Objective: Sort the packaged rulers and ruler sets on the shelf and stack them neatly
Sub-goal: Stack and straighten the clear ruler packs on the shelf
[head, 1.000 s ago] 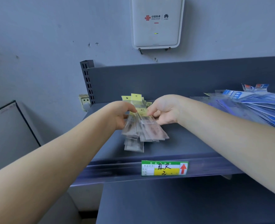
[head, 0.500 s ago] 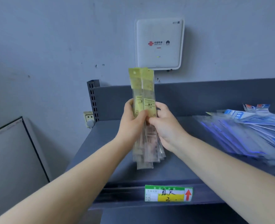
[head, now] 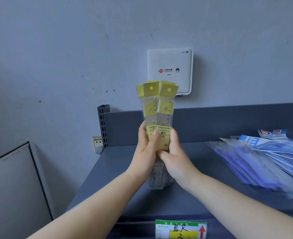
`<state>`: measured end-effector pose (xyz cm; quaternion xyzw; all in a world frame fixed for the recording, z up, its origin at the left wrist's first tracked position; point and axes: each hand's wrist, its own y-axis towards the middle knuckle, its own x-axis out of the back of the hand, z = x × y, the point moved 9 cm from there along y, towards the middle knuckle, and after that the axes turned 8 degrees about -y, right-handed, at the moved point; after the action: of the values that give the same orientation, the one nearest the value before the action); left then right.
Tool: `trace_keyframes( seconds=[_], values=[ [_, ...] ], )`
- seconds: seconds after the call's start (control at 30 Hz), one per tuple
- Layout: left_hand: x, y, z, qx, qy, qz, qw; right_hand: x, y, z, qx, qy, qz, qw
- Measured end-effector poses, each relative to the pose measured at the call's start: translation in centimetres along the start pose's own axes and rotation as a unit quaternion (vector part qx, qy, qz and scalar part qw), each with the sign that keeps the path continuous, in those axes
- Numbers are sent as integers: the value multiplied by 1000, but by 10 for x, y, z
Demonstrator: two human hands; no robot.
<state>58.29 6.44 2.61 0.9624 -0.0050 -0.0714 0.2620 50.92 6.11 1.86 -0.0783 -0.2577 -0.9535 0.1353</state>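
while both hands [head: 146, 149] [head: 175, 156] grip the ruler packets [head: 157, 118] upright, their bottoms perhaps touch the shelf [head: 125, 169].

a pale blue-grey wall [head: 56, 49] fills the upper view, scuffed and pocked with small dark marks; a white wifi router box [head: 170, 66] hangs on it with red and black logos; below runs a dark grey metal shelf [head: 125, 178] with a raised back panel and a slotted upright post [head: 103, 125] at its left corner; a wall socket [head: 97, 142] sits just beside the post; a grey panel with a dark edge [head: 13, 187] leans at lower left; a green and yellow price label [head: 180, 229] with a red arrow is on the shelf's front lip; the light is soft and even
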Motion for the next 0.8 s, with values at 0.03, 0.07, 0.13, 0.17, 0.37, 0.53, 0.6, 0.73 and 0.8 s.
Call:
trace_keyframes(
  seconds=[0.03, 0.07, 0.13, 0.17, 0.37, 0.53, 0.6, 0.73, 0.8],
  values=[
    [2, 0, -1, -9, 9, -9, 1000, 2, 0, 0, 1, 1, -6, 1000],
    [2, 0, -3, -19, 17, -15, 1000, 3, 0, 0, 3, 0, -12, 1000],
    [1, 2, -7, -37, 25, -15, 999, 6, 0, 3, 9, -3, -20, 1000],
    [1, 4, -10, -42, 22, -13, 999, 8, 2, 4, 14, -1, -22, 1000],
    [-4, 8, -12, -31, -3, 29, 999, 8, 5, 3, 11, 7, 7, 1000],
    [-10, 1, 4, 2, 21, 37, 999, -1, -2, -11, -15, -58, 35, 998],
    [-10, 1, 6, 13, 17, 28, 999, -3, -3, -12, -13, -66, 56, 996],
    [-4, 1, 10, 20, -12, 0, 1000, -5, -7, -14, -23, -85, 81, 993],
    [-2, 2, 11, 22, -40, -17, 999, 0, -5, -7, -16, -124, 63, 990]
  ],
)
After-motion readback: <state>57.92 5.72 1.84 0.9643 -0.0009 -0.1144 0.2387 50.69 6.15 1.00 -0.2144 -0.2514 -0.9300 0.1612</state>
